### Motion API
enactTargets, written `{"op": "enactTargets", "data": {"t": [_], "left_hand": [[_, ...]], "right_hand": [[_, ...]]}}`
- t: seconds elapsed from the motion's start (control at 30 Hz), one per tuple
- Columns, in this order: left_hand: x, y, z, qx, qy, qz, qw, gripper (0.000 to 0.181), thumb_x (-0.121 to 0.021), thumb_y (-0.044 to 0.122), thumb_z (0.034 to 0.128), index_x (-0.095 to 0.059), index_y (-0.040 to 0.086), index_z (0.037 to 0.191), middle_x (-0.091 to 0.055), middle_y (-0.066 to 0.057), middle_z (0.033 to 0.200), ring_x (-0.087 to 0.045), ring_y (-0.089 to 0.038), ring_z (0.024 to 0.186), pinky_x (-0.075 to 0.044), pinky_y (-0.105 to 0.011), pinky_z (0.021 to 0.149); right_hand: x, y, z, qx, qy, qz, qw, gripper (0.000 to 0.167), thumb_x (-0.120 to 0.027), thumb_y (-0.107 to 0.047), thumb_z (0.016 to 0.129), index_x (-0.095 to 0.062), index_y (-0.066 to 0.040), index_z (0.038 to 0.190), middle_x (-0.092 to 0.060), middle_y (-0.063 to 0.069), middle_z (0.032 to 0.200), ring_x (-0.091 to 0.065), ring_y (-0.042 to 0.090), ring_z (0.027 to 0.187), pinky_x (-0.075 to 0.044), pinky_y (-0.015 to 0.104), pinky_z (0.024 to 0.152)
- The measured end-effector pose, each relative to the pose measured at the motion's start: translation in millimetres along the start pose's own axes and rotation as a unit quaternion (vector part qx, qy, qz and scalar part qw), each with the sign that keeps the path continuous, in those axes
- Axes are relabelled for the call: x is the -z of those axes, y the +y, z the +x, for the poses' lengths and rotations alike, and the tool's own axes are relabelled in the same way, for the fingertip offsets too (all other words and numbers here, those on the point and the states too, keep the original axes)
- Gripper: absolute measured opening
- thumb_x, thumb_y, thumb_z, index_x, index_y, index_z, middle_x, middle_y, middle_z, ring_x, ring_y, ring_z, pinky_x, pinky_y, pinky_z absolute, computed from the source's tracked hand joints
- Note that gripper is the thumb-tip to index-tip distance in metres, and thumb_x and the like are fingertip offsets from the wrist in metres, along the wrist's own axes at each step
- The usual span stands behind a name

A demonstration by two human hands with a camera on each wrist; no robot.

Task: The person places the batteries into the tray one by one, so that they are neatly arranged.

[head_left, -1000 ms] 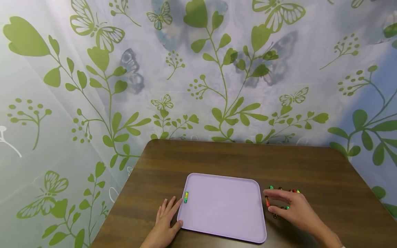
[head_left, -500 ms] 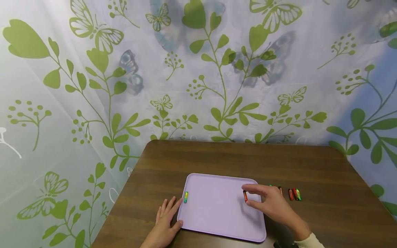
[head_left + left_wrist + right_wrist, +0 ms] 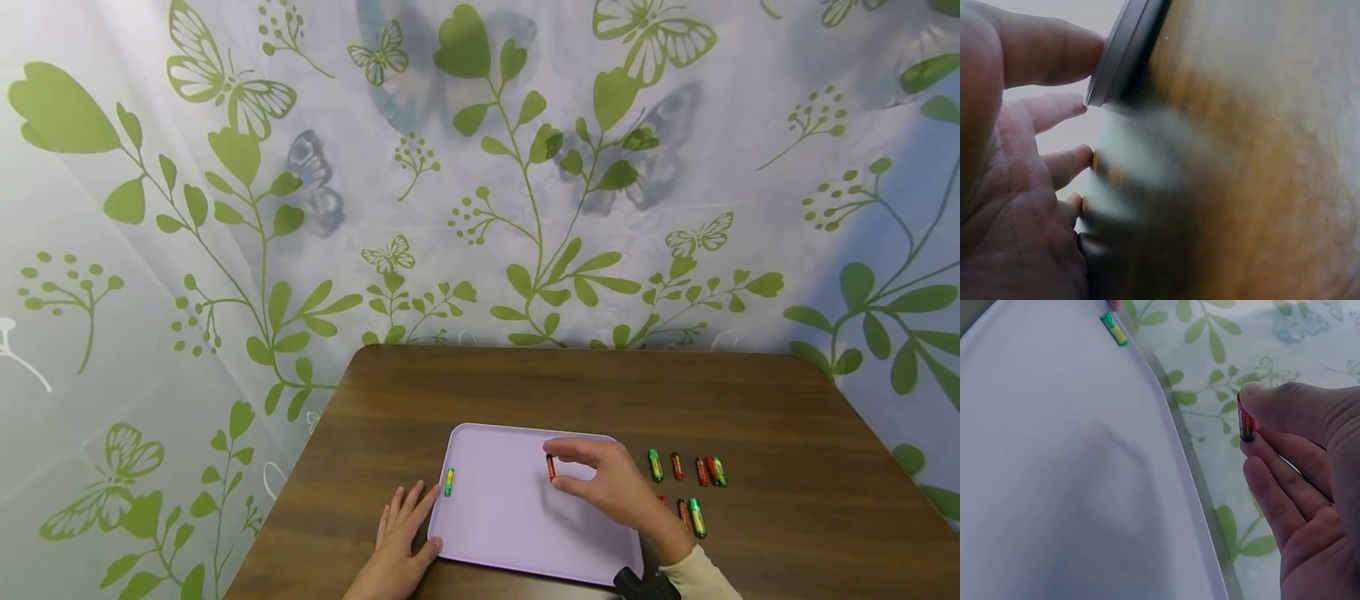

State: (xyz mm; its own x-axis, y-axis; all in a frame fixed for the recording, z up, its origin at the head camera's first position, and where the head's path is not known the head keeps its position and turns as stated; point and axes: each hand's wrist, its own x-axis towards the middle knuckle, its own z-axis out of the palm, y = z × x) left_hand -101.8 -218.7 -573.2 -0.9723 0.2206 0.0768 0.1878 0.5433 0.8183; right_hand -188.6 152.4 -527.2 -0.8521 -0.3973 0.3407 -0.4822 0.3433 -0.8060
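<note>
Between its thumb and fingertips, my right hand (image 3: 606, 481) pinches a red and black battery (image 3: 551, 468) above the lilac tray (image 3: 510, 533). The right wrist view shows the same red battery (image 3: 1245, 419) held by its two ends. A green and yellow battery (image 3: 449, 482) lies inside the tray along its left edge. My left hand (image 3: 397, 546) rests on the table with fingers spread, its thumb and a fingertip touching the tray's left rim. In the left wrist view, the left hand (image 3: 1029, 162) touches the tray rim (image 3: 1124, 53).
Right of the tray, several loose batteries lie on the brown table (image 3: 585, 383) in two rough rows, among them a green one (image 3: 656, 465) and another green one (image 3: 697, 517). A curtain (image 3: 420, 208) with leaves and butterflies hangs behind the table.
My right hand has carried the red battery leftward from the loose batteries to above the tray, uncovering the batteries on the right. My left hand stays at the tray's left edge.
</note>
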Motion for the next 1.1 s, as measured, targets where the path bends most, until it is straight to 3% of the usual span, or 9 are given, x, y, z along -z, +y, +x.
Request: {"op": "enactTargets", "data": {"t": [0.13,0.23,0.4,0.57,0.63,0.67,0.77,0.9,1.1], "left_hand": [[-3.2,-8.4,0.2,-0.019,0.01,-0.011,0.9997,0.074,-0.074,0.012,0.0946,-0.051,0.021,0.164,-0.032,-0.041,0.168,-0.004,-0.071,0.156,0.019,-0.075,0.125],[-4.4,-11.6,0.5,0.004,0.008,-0.01,0.9999,0.074,-0.074,0.011,0.0953,-0.052,0.026,0.164,-0.032,-0.035,0.172,-0.002,-0.065,0.161,0.019,-0.066,0.128],[-4.9,-13.8,1.4,0.032,-0.001,0.012,0.9994,0.075,-0.074,0.011,0.0958,-0.051,0.03,0.165,-0.033,-0.027,0.175,-0.004,-0.057,0.166,0.013,-0.066,0.131],[-8.6,-20.3,1.6,0.002,0.02,0.012,0.9997,0.077,-0.075,0.011,0.0943,-0.051,0.033,0.164,-0.036,-0.03,0.173,-0.008,-0.061,0.162,0.023,-0.033,0.129],[-8.8,-20.4,1.1,-0.015,0.026,0.007,0.9995,0.077,-0.075,0.011,0.0943,-0.051,0.031,0.165,-0.036,-0.033,0.171,-0.009,-0.066,0.159,0.026,-0.027,0.126],[-8.8,-19.8,0.8,-0.018,0.028,0.007,0.9994,0.077,-0.075,0.012,0.0942,-0.052,0.031,0.164,-0.037,-0.034,0.171,-0.009,-0.066,0.158,0.026,-0.027,0.126],[-7.4,-14.8,0.4,-0.027,0.028,0.006,0.9992,0.074,-0.075,0.012,0.0941,-0.053,0.025,0.164,-0.036,-0.037,0.169,-0.009,-0.07,0.156,0.022,-0.05,0.131],[-3.0,-3.7,0.2,-0.032,0.023,0.014,0.9991,0.073,-0.073,0.01,0.0941,-0.052,0.018,0.163,-0.036,-0.04,0.167,-0.01,-0.072,0.155,0.009,-0.078,0.124],[2.6,11.0,-1.3,0.02,-0.002,0.026,0.9995,0.07,-0.073,0.01,0.0952,-0.053,0.012,0.162,-0.035,-0.032,0.173,-0.007,-0.065,0.163,0.004,-0.08,0.126]], "right_hand": [[-13,-2,6.2,0.005,-0.003,0.011,0.9999,0.042,-0.091,-0.013,0.09,-0.079,-0.008,0.13,-0.081,0.008,0.127,-0.081,0.027,0.112,-0.063,0.034,0.103],[-22,-3,9.9,0.009,-0.007,0.019,0.9998,0.043,-0.091,-0.011,0.089,-0.079,-0.006,0.13,-0.081,0.01,0.127,-0.081,0.03,0.111,-0.063,0.036,0.104],[-36,-6,17.2,0.011,-0.019,0.03,0.9993,0.042,-0.09,-0.009,0.089,-0.079,-0.01,0.13,-0.081,0.009,0.129,-0.08,0.036,0.113,-0.063,0.039,0.105],[-51,-7,24.4,0.015,-0.027,0.039,0.9987,0.043,-0.089,-0.007,0.088,-0.079,-0.006,0.13,-0.081,0.009,0.129,-0.08,0.032,0.112,-0.063,0.037,0.105],[-57,-7,27.2,0.016,-0.031,0.042,0.9985,0.044,-0.089,-0.006,0.088,-0.078,-0.003,0.131,-0.081,0.007,0.129,-0.08,0.031,0.112,-0.062,0.036,0.106],[-60,-7,28.3,0.017,-0.032,0.042,0.9985,0.044,-0.089,-0.006,0.088,-0.078,-0.003,0.131,-0.081,0.006,0.129,-0.08,0.031,0.112,-0.062,0.036,0.106],[-69,-8,32.0,0.019,-0.036,0.039,0.9984,0.044,-0.089,-0.007,0.088,-0.078,-0.003,0.13,-0.081,0.005,0.129,-0.08,0.031,0.112,-0.063,0.036,0.105],[-81,-7,36.8,0.022,-0.041,0.034,0.9983,0.044,-0.089,-0.007,0.088,-0.078,-0.003,0.131,-0.081,0.005,0.129,-0.08,0.027,0.113,-0.063,0.037,0.105],[-98,-5,39.4,0.014,-0.039,0.019,0.999,0.044,-0.089,-0.006,0.088,-0.079,-0.004,0.13,-0.081,0.002,0.128,-0.081,0.029,0.11,-0.063,0.037,0.103]]}}
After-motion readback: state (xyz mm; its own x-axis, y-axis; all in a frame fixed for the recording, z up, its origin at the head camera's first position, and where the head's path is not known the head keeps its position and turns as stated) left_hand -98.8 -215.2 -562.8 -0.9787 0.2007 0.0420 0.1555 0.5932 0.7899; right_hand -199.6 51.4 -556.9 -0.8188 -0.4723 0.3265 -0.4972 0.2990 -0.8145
